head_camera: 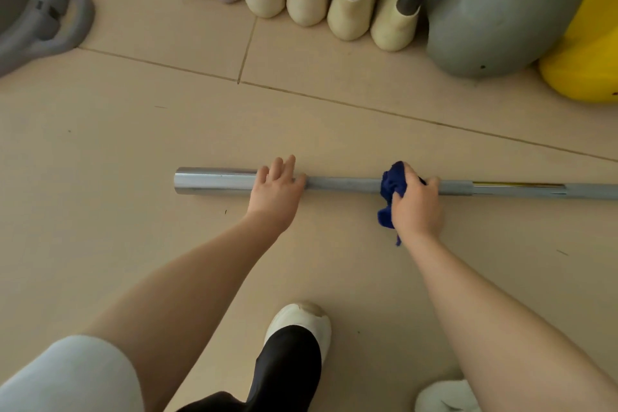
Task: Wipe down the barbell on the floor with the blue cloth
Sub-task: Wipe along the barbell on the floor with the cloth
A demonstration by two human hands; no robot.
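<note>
Head view. Bar (351, 185): smooth grey steel, round, lying on beige tile floor (133, 130); thicker polished sleeve at its left end. Cloth (392, 191): dark blue, bunched, soft. Right hand (416, 202) clamps cloth around shaft. Left hand (277, 186) rests flat, fingers spread, steadying the sleeve. Step: wiping mid-shaft. Next, likely: slide cloth along bar under firm pressure.

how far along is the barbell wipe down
Done: cannot tell which stretches are already clean. In hand: the right hand presses the blue cloth around the barbell shaft while the left hand rests flat on the sleeve end. Left: probably that sleeve and the shaft running off right.
</note>
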